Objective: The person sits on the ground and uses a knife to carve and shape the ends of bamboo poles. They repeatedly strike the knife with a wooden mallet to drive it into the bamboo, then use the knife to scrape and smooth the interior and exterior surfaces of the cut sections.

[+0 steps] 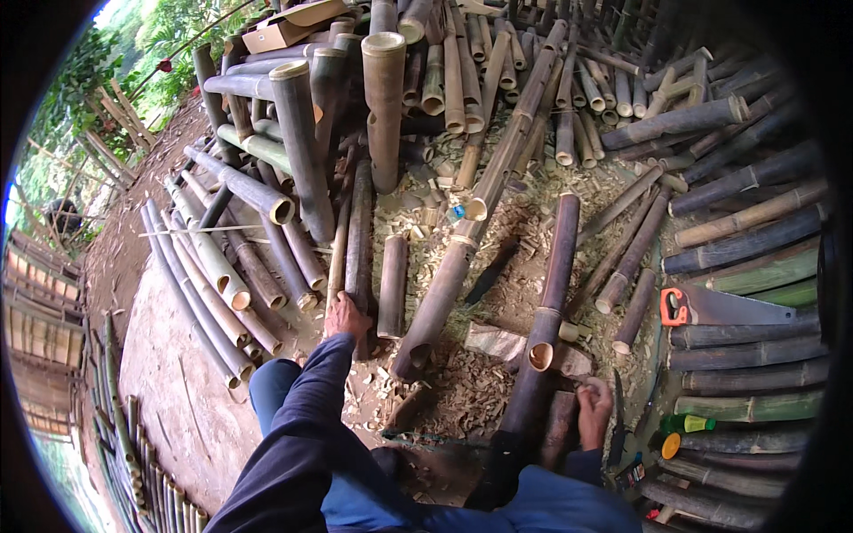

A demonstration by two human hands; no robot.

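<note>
My left hand (346, 318) reaches forward and curls its fingers round the lower end of a dark bamboo pole (360, 231) lying on the ground. My right hand (593, 413) rests low at the right with its fingers curled, beside a short bamboo piece (558, 425) and a dark blade (617, 417). What it grips is unclear. A long dark bamboo pole (553, 284) with a hollow cut end lies across a wooden block (498, 341) in front of me. A machete (490, 272) lies among the shavings.
Cut bamboo poles are heaped all around, some standing upright (384, 107) at the back and a stack (746, 240) at the right. A handsaw with an orange handle (711, 307) lies on that stack. Chips cover the ground. A cardboard box (284, 31) sits at the back.
</note>
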